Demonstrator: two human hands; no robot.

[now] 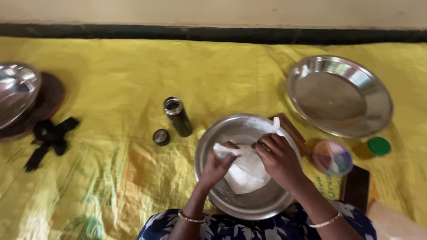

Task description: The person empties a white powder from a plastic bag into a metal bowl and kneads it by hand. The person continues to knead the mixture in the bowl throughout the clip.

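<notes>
**Two hands grip a white plastic bag over a steel bowl**

A white plastic bag [243,171] sits inside a steel bowl [249,202] at the bottom centre of the view, just in front of the person. The bag's lower part rests in the bowl, while its top is gathered and pulled up between the two hands. The left hand [219,165] pinches one twisted end of the bag's top, fingers [229,146] curled tight around it. The right hand [278,159] clamps the other side of the top, its fingers bent and pressed together on the plastic. A further bit of white plastic shows over the bowl's far rim. Each wrist carries a thin bangle.

The bowl stands on a yellow sheet [133,84] spread over the floor. Just behind the bowl, to the right, a brown wooden piece [294,133] pokes out from under the rim. To the left of the bowl a dark flask [178,116] lies open, with its small round cap [161,137] set beside it. To the right of the bowl lie a round box of coloured powders [332,158] and a green lid [379,146]. Farther back on the right rests a large empty steel plate [340,95]. At the far left edge another steel plate [15,91] sits on a dark round stand, with a black ribbon [49,138] lying near it.
</notes>
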